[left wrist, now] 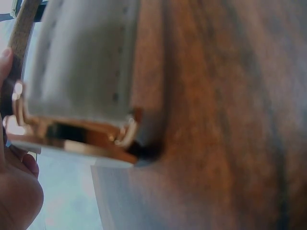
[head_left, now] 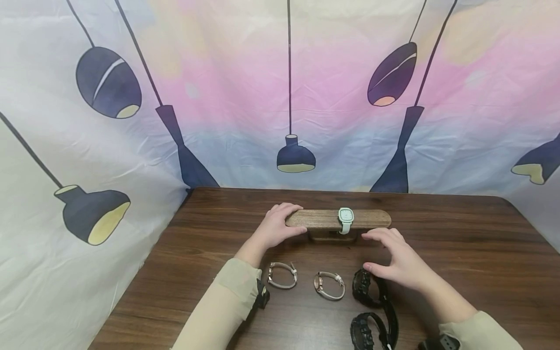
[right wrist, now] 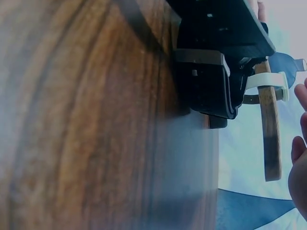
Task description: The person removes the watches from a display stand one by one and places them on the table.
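My left hand (head_left: 275,228) holds the left end of a wooden watch stand (head_left: 315,220), thumb along the front and fingers over the back. A pale mint wristwatch (head_left: 346,216) is strapped round the stand's bar, right of centre. My right hand (head_left: 400,257) hovers with parted fingers, off the stand's right end, its thumb over a black wristwatch (head_left: 361,287). That black watch fills much of the right wrist view. In the left wrist view, the light strap (left wrist: 86,62) of a rose-gold wristwatch covers most of the left hand.
Nearer me on the wooden table (head_left: 188,287) lie two light-strapped wristwatches, a left one (head_left: 283,286) and a middle one (head_left: 319,282). Another black wristwatch (head_left: 362,333) lies at the front. A printed cloth (head_left: 245,155) hangs behind the table's far edge.
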Demonstrator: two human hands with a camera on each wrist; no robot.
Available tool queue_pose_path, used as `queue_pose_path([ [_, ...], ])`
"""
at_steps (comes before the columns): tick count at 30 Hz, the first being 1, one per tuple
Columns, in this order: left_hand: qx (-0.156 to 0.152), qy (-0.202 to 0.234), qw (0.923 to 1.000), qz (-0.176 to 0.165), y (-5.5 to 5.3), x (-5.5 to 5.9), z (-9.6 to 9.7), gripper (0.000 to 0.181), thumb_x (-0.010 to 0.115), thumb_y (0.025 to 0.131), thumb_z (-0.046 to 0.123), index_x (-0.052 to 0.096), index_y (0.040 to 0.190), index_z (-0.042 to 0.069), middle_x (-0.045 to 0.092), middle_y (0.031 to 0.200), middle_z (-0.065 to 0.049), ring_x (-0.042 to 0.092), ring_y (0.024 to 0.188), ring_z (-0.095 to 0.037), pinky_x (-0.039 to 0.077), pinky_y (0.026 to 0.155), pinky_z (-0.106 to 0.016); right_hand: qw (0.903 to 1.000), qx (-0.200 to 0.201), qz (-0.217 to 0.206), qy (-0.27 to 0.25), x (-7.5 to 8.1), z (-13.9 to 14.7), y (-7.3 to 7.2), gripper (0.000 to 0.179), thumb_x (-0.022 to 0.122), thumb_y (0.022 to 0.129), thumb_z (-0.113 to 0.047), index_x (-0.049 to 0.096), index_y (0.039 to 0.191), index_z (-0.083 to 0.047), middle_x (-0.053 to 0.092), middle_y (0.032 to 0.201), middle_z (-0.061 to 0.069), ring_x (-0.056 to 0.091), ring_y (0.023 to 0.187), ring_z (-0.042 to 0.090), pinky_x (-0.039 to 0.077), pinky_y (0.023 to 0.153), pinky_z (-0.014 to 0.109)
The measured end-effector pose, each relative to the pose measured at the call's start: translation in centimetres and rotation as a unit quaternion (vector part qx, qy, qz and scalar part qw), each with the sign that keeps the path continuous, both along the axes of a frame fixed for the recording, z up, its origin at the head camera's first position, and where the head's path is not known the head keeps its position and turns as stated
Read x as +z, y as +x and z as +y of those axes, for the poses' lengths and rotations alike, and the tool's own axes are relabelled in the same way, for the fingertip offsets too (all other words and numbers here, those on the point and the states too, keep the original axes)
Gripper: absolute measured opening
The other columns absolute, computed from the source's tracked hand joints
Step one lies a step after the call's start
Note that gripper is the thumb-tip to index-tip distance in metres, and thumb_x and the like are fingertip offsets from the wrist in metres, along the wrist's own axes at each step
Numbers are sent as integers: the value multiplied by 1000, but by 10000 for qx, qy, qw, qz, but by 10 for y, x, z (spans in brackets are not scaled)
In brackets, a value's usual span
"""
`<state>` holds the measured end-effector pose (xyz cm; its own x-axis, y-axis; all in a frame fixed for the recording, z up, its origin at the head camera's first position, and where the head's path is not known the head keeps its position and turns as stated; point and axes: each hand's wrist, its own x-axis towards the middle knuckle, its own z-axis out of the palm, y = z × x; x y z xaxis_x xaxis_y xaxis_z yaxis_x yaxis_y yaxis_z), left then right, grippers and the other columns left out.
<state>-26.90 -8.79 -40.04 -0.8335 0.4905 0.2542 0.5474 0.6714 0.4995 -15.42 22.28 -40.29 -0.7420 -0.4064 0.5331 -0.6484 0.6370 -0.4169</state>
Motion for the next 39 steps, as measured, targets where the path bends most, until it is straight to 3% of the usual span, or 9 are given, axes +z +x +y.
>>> queue_pose_path([
  [10, -25, -16, 10000, -32, 0, 0, -1, 61, 70, 80, 46, 55, 131, 16, 52, 130, 0, 42, 122, -23, 31, 98, -49, 9997, -220, -88, -48, -2, 0, -6, 56, 82, 69, -15, 58, 119, -5, 56, 117, 3, 43, 95, 17, 40, 75, 29],
  [17, -20, 20, 10000, -56, -1, 0, -1, 62, 70, 80, 46, 55, 131, 15, 52, 130, 0, 42, 122, -24, 30, 98, -50, 9994, -248, 246, -48, 0, -1, -13, 61, 83, 65, -11, 58, 120, -4, 57, 116, 7, 39, 93, 11, 37, 74, 24],
  [26, 18, -15, 10000, -88, 0, 0, -1, 59, 70, 80, 47, 55, 131, 21, 52, 131, 2, 42, 123, -22, 30, 100, -49, 9990, -252, 358, -34, 4, 0, -21, 61, 83, 66, -12, 58, 120, -2, 58, 115, 9, 41, 91, 13, 37, 74, 22],
  [39, -12, 29, 10000, -82, 1, 0, -1, 60, 70, 81, 46, 55, 131, 18, 52, 132, 0, 41, 122, -24, 29, 99, -51, 9982, -518, 277, 124, 5, 6, -35, 59, 82, 70, -15, 57, 121, 0, 56, 117, 14, 44, 99, 28, 32, 78, 40],
])
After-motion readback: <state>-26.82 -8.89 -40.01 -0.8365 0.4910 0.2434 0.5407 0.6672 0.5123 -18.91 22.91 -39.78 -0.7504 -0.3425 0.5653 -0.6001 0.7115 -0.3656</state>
